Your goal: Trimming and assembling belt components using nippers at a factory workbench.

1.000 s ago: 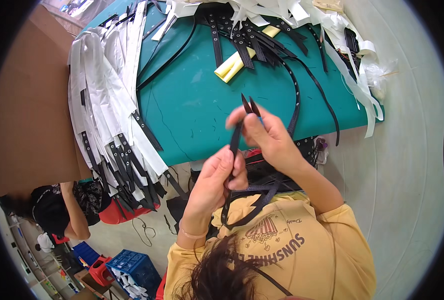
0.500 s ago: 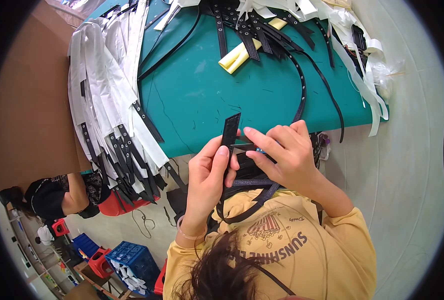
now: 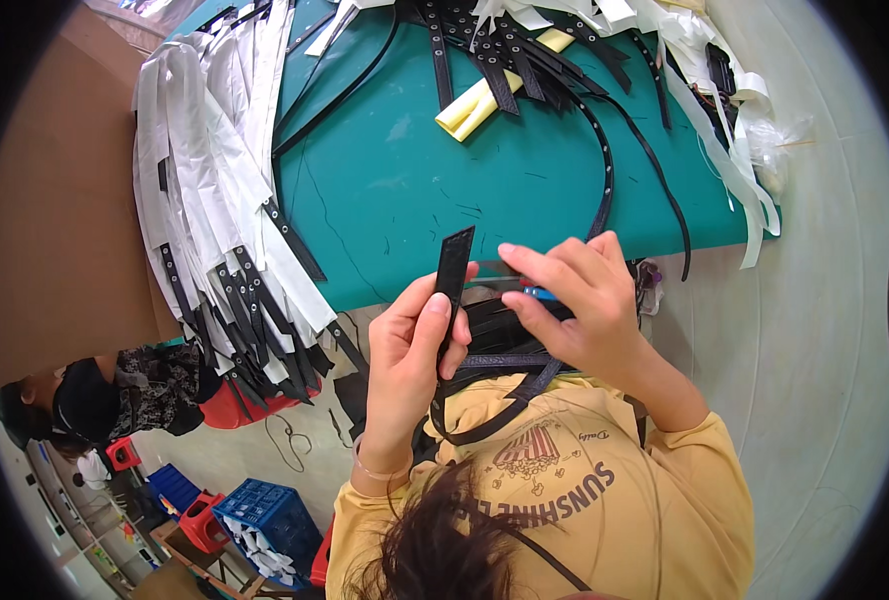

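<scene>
My left hand (image 3: pixel 412 335) is closed round a black leather strap (image 3: pixel 454 262), thumb on its face. The strap's slanted tip points up and away from me, and its length hangs down to my lap. In my right hand (image 3: pixel 590 305) are small thread snips with a blue part (image 3: pixel 539 293) showing between finger and thumb. Their thin blades point left at the strap's edge and are blurred; I cannot tell whether they touch it. My palm hides the rest of the snips. Both hands are just in front of the green table (image 3: pixel 365 235).
White-wrapped black straps with eyelets (image 3: pixel 205 150) hang over the table's left side. More eyelet straps (image 3: pixel 505 75) lie at the back around a yellow folded piece (image 3: pixel 468 115). White strips (image 3: pixel 710 130) droop at the right. Beyond a brown board (image 3: pixel 65 200) sits another person (image 3: pixel 115 395).
The snips and my right hand have shifted slightly right, away from the strap. My left hand has moved a little left with the strap. The other person at the left has leaned.
</scene>
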The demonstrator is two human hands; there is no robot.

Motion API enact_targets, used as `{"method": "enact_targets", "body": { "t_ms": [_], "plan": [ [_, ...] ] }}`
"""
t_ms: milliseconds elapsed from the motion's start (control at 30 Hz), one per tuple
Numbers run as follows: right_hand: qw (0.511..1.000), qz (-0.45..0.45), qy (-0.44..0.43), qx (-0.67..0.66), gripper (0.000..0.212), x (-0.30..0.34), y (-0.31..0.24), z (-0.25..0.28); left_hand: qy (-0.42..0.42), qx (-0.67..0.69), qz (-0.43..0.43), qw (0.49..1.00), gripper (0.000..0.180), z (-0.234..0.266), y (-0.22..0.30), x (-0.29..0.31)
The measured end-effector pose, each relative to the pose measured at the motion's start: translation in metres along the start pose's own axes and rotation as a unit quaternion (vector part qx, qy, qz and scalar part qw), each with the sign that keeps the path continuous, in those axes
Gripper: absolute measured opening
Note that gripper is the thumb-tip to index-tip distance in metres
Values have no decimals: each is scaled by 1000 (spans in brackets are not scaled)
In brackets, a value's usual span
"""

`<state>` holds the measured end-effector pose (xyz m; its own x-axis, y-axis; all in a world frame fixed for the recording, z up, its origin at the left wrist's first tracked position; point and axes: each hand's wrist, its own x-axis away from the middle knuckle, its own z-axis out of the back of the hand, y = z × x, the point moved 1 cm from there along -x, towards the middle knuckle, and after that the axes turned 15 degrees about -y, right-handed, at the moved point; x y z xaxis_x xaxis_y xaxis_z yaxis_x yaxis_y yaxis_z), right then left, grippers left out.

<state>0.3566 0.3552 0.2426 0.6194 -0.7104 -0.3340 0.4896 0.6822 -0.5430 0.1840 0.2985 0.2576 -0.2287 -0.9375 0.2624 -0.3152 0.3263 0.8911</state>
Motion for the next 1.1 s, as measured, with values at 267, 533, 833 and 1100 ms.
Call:
{"method": "enact_targets", "body": {
  "t_ms": [267, 533, 833, 1100],
  "plan": [
    [997, 18, 12, 73, 40, 2, -7, -4, 20, -42, -16, 999, 28, -5, 1, 2],
    [1000, -10, -3, -7, 37, -1, -2, -7, 22, -45, -20, 999, 29, -5, 0, 3],
    [996, -31, -5, -81, 30, 0, 4, -6, -9, 10, -14, 1000, 30, -2, -5, 3],
    [991, -31, 2, -128, 27, 0, 4, -9, -39, -6, -30, 999, 31, 5, -7, 4]
  ]
}}
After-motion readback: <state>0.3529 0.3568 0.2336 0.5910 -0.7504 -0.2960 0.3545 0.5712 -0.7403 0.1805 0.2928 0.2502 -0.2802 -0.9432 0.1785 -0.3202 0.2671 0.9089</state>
